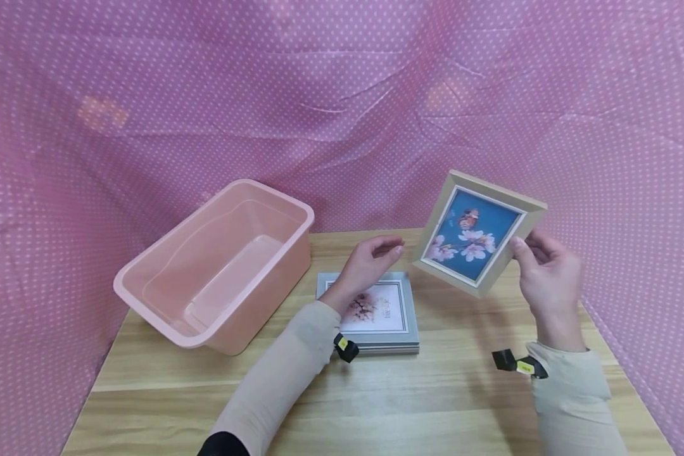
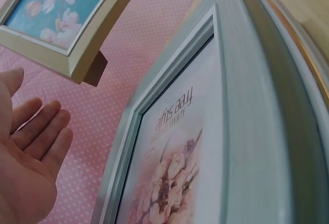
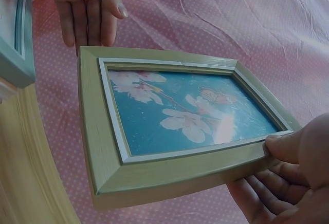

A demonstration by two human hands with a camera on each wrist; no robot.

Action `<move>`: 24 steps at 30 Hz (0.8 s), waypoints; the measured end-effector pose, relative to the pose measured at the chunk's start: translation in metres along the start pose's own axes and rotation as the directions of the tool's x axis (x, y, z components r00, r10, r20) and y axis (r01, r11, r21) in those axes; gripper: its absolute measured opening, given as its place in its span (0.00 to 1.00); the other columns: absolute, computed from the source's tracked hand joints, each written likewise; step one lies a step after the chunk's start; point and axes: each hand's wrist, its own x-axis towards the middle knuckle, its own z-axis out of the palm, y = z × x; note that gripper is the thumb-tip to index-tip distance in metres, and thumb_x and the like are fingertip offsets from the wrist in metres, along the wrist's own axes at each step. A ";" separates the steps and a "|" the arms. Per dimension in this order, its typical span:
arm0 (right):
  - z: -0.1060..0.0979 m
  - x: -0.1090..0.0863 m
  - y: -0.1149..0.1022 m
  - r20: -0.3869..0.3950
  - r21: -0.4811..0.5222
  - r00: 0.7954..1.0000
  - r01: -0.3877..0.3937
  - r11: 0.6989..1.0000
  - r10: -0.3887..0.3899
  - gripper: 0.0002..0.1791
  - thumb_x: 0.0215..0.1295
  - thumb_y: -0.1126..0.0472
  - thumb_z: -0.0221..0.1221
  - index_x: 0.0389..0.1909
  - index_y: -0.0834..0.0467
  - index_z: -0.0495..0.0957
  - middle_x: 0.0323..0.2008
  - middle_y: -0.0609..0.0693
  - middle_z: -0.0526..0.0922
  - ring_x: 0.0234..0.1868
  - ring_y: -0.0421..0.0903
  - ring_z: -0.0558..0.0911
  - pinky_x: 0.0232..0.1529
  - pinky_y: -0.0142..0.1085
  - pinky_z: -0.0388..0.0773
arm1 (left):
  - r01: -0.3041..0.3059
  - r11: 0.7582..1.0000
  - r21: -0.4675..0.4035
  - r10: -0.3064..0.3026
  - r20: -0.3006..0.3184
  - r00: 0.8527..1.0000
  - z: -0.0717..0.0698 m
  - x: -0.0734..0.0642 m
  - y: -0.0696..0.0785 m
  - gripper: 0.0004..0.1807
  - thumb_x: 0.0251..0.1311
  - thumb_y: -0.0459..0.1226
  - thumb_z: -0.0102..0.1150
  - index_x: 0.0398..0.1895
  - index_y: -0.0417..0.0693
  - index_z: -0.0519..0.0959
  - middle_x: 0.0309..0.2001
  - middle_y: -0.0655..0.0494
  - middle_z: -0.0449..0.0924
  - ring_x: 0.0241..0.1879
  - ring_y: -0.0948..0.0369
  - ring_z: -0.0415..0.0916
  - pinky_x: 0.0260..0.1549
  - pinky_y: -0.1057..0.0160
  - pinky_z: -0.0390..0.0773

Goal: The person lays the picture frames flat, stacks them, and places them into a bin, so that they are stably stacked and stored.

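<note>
My right hand (image 1: 551, 278) grips a beige picture frame (image 1: 441, 269) by its right edge, thumb on the front and fingers behind. Tilted above the table, the frame shows a blue picture (image 3: 149, 139) with pale pink blossoms and a butterfly. My left hand (image 1: 370, 263) hovers over a stack of picture frames, its fingers loosely extended toward the beige frame and holding nothing. On top of that stack lies a grey-green picture frame (image 1: 408, 307) with a blossom print, partly hidden by my left forearm. The edges of other frames (image 2: 303, 44) show beneath it.
A deep pink plastic bin (image 1: 270, 278) stands at the left of the wooden table (image 1: 433, 405), its inside bare. Pink dotted cloth (image 1: 342, 114) hangs behind the table and along both sides.
</note>
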 end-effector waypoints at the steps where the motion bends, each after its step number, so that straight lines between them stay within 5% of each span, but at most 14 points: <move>1: 0.000 0.000 -0.001 0.006 0.002 1.000 0.001 1.000 -0.001 0.21 0.77 0.61 0.64 0.67 0.60 0.82 0.59 0.68 0.87 0.45 0.30 0.88 0.50 0.18 0.84 | -0.001 1.000 -0.003 0.001 0.001 1.000 0.000 0.000 0.000 0.25 0.79 0.51 0.60 0.72 0.52 0.79 0.68 0.54 0.84 0.71 0.52 0.79 0.72 0.53 0.79; 10: 0.005 -0.006 -0.011 0.052 -0.007 0.999 -0.012 1.000 0.012 0.21 0.78 0.59 0.64 0.68 0.57 0.82 0.59 0.61 0.89 0.49 0.29 0.86 0.57 0.24 0.85 | -0.027 0.998 -0.052 0.027 0.008 1.000 -0.001 0.000 -0.002 0.24 0.78 0.49 0.61 0.72 0.52 0.79 0.68 0.54 0.84 0.71 0.51 0.78 0.74 0.51 0.78; 17: 0.012 -0.008 -0.017 0.078 0.045 0.995 0.066 0.997 -0.070 0.20 0.77 0.63 0.65 0.66 0.61 0.84 0.55 0.59 0.89 0.48 0.29 0.87 0.54 0.20 0.84 | -0.032 0.994 -0.105 0.033 0.006 0.999 -0.005 -0.003 -0.003 0.25 0.78 0.49 0.62 0.72 0.51 0.79 0.69 0.54 0.83 0.72 0.53 0.78 0.75 0.53 0.76; 24: 0.016 -0.013 -0.023 0.099 0.093 0.988 0.110 0.990 -0.119 0.19 0.76 0.65 0.65 0.64 0.66 0.83 0.57 0.69 0.88 0.46 0.28 0.88 0.53 0.20 0.84 | -0.028 0.988 -0.150 0.030 0.010 0.999 -0.014 -0.007 -0.005 0.27 0.77 0.50 0.63 0.75 0.54 0.76 0.72 0.56 0.81 0.73 0.55 0.76 0.77 0.54 0.75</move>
